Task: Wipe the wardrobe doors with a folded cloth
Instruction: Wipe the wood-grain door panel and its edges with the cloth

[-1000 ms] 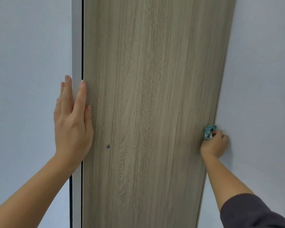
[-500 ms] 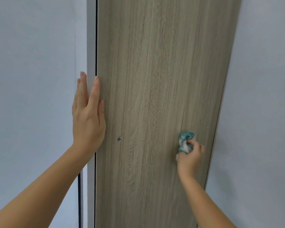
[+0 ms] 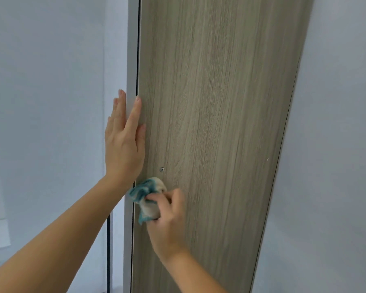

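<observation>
A tall wood-grain wardrobe door (image 3: 216,123) fills the middle of the view, slightly tilted. My left hand (image 3: 124,142) lies flat with straight fingers against the door's left edge and the white frame beside it. My right hand (image 3: 167,216) grips a bunched teal and white cloth (image 3: 147,196) and holds it against the door near its lower left edge, just under my left wrist. A small metal screw head (image 3: 161,169) shows on the door just above the cloth.
A white frame strip (image 3: 132,49) runs along the door's left edge, with a dark gap (image 3: 108,250) lower down. Pale grey panels or walls (image 3: 336,144) stand on both sides of the door.
My right hand has swept the cloth leftward across the door, from the right edge to the lower left edge. My left hand has stayed flat on the left edge.
</observation>
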Demonstrator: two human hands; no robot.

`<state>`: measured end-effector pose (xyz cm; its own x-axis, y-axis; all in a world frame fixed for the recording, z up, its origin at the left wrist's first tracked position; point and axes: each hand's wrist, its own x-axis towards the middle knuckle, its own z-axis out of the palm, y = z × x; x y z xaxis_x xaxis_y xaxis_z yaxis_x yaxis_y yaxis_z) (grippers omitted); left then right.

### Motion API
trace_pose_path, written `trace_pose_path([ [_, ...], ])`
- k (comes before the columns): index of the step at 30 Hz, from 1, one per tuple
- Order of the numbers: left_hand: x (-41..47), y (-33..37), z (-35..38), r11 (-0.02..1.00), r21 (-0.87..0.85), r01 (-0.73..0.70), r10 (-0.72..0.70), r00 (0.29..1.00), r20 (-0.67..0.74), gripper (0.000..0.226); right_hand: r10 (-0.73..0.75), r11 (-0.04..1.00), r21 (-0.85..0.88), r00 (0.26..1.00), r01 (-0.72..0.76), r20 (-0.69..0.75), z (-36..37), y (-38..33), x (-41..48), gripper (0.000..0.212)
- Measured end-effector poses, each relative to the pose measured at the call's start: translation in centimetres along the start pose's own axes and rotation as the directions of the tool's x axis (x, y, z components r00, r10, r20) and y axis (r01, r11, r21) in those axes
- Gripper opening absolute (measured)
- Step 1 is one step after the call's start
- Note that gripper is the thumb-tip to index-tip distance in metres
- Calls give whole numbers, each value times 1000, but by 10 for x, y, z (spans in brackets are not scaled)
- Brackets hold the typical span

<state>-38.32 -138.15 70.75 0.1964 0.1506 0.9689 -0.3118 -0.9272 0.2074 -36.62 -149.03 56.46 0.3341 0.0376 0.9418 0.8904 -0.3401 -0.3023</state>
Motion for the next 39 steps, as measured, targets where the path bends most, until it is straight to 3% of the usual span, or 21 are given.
trace_pose_path([
  [5,-3,-2,-4,1000,16,-15,15,1000,16,52,-229,968,-83,970,236,85,6,-3,-14,17],
  [10,-23,-4,-3,999,26,-27,27,999,24,51,-304,935,-142,941,324,146,-9,15,-14,6],
  [17,-70,-10,4,999,37,12,-14,999,53,55,-38,970,-237,996,57,84,-51,81,-4,28],
  [22,-89,-10,13,998,35,52,-53,998,40,54,187,957,-213,981,-195,-56,-78,127,14,33],
  [27,-90,-12,16,997,57,48,-50,998,32,54,330,905,-204,919,-373,-215,-106,174,41,39],
  [33,-91,-13,17,996,73,50,-52,998,25,54,540,715,-299,771,-632,-338,-147,235,67,33],
  [39,-92,-13,18,996,73,48,-49,999,8,55,550,600,-403,722,-691,-418,-168,267,84,30],
])
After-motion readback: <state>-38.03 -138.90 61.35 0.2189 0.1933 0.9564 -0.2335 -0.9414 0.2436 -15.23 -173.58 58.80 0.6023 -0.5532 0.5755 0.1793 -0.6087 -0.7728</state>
